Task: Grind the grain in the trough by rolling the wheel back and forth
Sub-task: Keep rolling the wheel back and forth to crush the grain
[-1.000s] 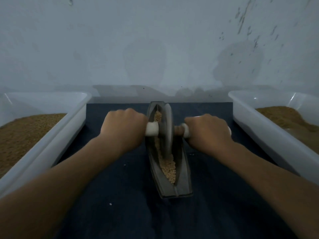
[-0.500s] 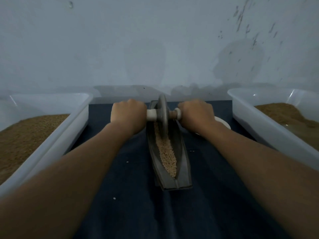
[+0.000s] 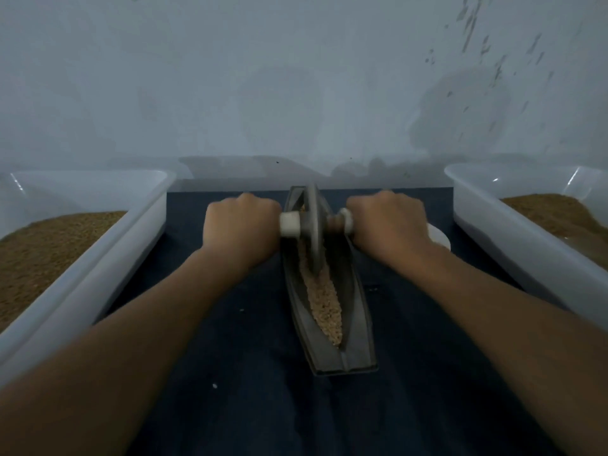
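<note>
Left hand [image 3: 241, 225], right hand [image 3: 388, 222] — both bare. Wrists bare. Behind each hand, bare forearm to frame edge — left forearm [image 3: 148, 340], right forearm [image 3: 493, 324]. Forearms slim near hands, broader farther back. Light dim, finer detail unreadable.

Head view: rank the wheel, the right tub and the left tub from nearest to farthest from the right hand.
1. wheel, centre: the right hand grips its axle handle, so it is in contact.
2. right tub, on that hand's outer side, apart from it.
3. left tub, on the opposite side, beyond the wheel and the left hand.
</note>
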